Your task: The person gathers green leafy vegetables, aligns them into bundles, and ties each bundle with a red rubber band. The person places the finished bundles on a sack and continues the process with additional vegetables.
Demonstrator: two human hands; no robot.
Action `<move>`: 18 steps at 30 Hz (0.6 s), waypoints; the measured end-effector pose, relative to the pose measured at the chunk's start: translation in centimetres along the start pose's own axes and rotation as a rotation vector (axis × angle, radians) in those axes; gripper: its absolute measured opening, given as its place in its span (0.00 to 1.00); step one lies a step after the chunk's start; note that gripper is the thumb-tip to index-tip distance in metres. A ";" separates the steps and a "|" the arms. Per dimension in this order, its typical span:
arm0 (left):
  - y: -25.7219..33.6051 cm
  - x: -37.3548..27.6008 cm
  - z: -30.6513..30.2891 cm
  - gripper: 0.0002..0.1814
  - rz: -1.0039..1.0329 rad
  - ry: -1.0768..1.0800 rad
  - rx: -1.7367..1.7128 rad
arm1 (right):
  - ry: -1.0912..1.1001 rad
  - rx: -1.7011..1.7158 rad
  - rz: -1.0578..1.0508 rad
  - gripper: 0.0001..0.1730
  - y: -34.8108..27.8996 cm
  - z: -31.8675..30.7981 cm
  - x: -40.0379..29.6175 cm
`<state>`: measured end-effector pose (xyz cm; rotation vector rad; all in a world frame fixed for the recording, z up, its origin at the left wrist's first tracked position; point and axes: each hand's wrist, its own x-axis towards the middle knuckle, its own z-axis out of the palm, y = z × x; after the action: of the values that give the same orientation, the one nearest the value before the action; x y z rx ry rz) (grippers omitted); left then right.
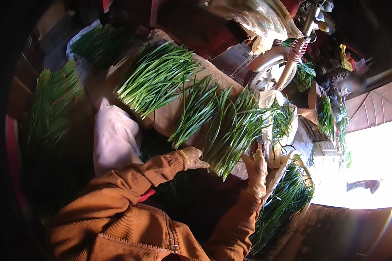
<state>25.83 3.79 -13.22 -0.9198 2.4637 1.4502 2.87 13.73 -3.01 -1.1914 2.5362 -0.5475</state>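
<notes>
Long green leafy stalks, looking like garlic chives, lie in piles on a board covered with brown sheeting point(165, 119). The widest pile point(158, 76) is at the upper left, a thin one point(196, 111) in the middle, and another pile point(235, 130) at the right. My gloved left hand point(193, 158) is at the lower left of the right pile, near its cut stalk ends, its fingers extended. On that pile's right side is my gloved right hand point(256, 168), thumb and fingers raised and apart. Whether either hand touches the stalks is unclear.
More greens fill a pale-rimmed basket or sack point(284, 195) at my right. Tied bundles point(57, 94) lie at the left, beside a pale cloth-covered thing point(114, 133). Beyond the board stands a vehicle's wheel point(271, 76) with a red spring point(298, 49). A bright doorway opens at the right.
</notes>
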 end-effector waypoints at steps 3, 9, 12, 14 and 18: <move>-2.5 -2.3 -1.2 0.26 0.064 -0.148 -0.156 | -0.166 1.010 -0.148 0.23 -3.1 1.0 -2.2; -3.7 -12.9 -8.9 0.27 0.064 0.175 -0.567 | -0.712 0.785 -0.291 0.23 -9.9 9.1 -5.5; -7.1 -16.4 -10.9 0.30 0.293 0.300 -0.972 | -0.923 0.963 -0.301 0.22 -12.8 12.0 -7.5; -8.5 -18.3 -12.4 0.29 0.298 0.412 -1.008 | -0.938 0.843 -0.303 0.18 -13.9 14.2 -8.7; -8.8 -19.6 -14.8 0.31 0.392 0.566 -1.092 | -0.746 0.711 -0.249 0.16 -16.9 12.3 -10.2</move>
<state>49.24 -3.08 -3.97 -1.1149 2.0967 3.1862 25.54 9.16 -5.37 -1.1344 1.4046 -0.7844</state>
